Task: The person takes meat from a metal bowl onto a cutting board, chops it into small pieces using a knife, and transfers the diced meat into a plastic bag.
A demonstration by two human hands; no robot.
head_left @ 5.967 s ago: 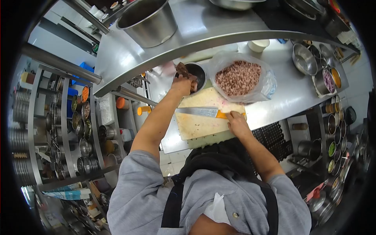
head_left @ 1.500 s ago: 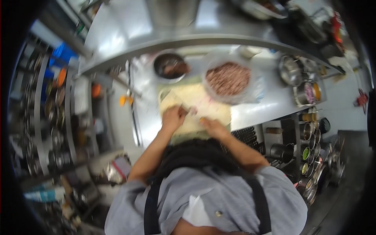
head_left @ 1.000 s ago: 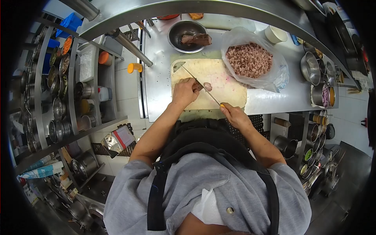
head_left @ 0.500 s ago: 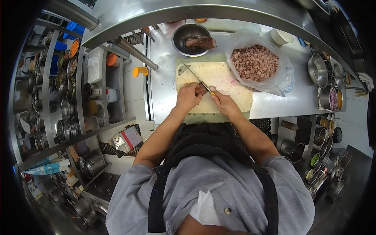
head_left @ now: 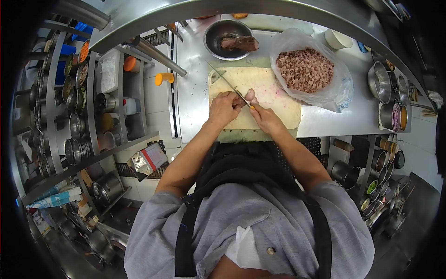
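My right hand (head_left: 268, 120) is closed round the handle of a long knife (head_left: 226, 81), its blade slanting to the upper left over the pale cutting board (head_left: 278, 111). My left hand (head_left: 225, 109) is closed with bent fingers on a dark brown piece of meat (head_left: 238, 102), mostly hidden, against the blade's left side. A paler cut bit of meat (head_left: 251, 95) lies just right of the blade. Beyond the board, a metal bowl (head_left: 211, 44) holds a larger meat chunk (head_left: 239, 43). Right of it, a clear plastic bag (head_left: 341, 86) is full of diced meat (head_left: 304, 69).
The steel counter (head_left: 193, 102) runs under the board. A steel overshelf (head_left: 241, 11) crosses above its far side. A white tub (head_left: 338, 39) and metal bowls (head_left: 380, 83) stand to the right. On the left are shelves (head_left: 107, 151) with pots and containers.
A paler cut bit of meat now shows more plainly right of the blade. My hands and the knife keep nearly the same place on the board; the whole view has shifted slightly.
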